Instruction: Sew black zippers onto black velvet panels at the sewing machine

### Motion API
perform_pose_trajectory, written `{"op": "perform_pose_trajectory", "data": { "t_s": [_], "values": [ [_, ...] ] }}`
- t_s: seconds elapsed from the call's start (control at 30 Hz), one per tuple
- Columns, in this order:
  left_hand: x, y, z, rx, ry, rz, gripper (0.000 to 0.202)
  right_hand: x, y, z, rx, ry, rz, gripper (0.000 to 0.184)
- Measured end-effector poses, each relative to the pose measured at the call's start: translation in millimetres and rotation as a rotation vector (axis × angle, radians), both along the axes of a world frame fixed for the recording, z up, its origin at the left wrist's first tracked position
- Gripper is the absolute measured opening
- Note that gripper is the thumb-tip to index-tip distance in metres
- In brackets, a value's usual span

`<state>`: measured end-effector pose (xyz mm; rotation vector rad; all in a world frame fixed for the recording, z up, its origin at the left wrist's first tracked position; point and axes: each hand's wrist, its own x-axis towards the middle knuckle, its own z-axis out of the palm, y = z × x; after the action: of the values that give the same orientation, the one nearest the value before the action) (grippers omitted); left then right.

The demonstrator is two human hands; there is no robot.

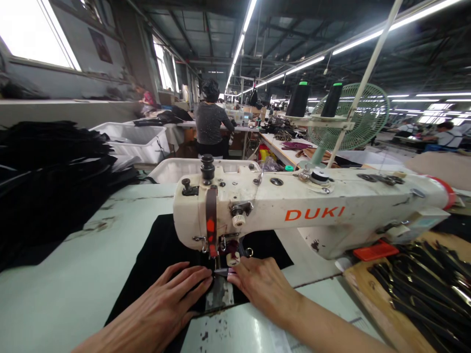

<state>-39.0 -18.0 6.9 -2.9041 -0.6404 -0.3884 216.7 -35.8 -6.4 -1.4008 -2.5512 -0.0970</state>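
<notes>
A cream sewing machine (316, 211) marked DUKI stands across the pale green table (66, 284). A piece of black fabric (162, 250) lies flat under its needle and presser foot (222, 268). My left hand (165, 304) rests on the fabric just left of the foot, fingers stretched flat. Right of the foot, my right hand (263, 287) presses down with its fingers together at the fabric's edge; anything they pinch is hidden.
A tall stack of black fabric pieces (47, 181) fills the left side. Black zippers lie on a wooden board (371, 304) at the right. White bins (136, 139), a green fan (353, 117), thread cones (298, 98) and a seated person's back (209, 122) are behind the machine.
</notes>
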Motion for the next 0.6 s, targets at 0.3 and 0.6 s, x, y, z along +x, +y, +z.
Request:
{"op": "perform_pose_trajectory", "data": {
  "t_s": [0.3, 0.6],
  "values": [
    [0, 0, 1.2, -0.068, -0.013, -0.002, 0.055, 3, -2, -4.4, 0.048, 0.014, 0.042, 0.016],
    [0, 1, 1.2, -0.084, 0.003, -0.026, 0.055, 3, -3, 6.9, 0.081, -0.01, 0.075, 0.014]
  ]
}}
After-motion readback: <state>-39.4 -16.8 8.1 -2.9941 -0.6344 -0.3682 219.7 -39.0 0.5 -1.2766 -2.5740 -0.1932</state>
